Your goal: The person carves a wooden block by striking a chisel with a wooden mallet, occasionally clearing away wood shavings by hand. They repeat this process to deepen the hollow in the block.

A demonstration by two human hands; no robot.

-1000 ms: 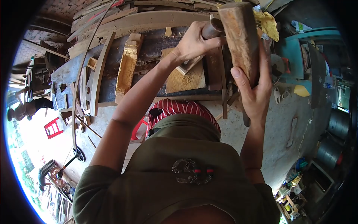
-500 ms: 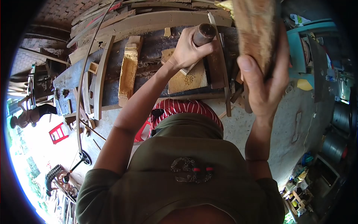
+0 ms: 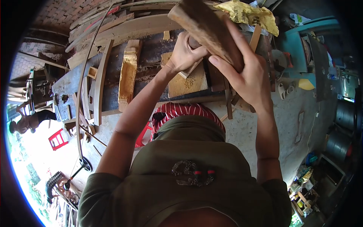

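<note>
My left hand is wrapped around the upright round handle of a chisel; its blade is hidden below the fist. In my right hand is a thick wooden mallet, slanting up and left, its worn head overlapping the top of the chisel handle in this view. Under the left fist, a small pale wooden piece lies on a flat wooden board. Wood chips are scattered on the board beside it.
A hollowed wooden block and a long curved plank lie on the dark workbench to the left. A yellow sack lies at the back right. A red stool and people stand off at the left.
The mallet has swung down and left from its raised position at the upper right, onto the line of the chisel handle. My left hand has stayed nearly in place.
</note>
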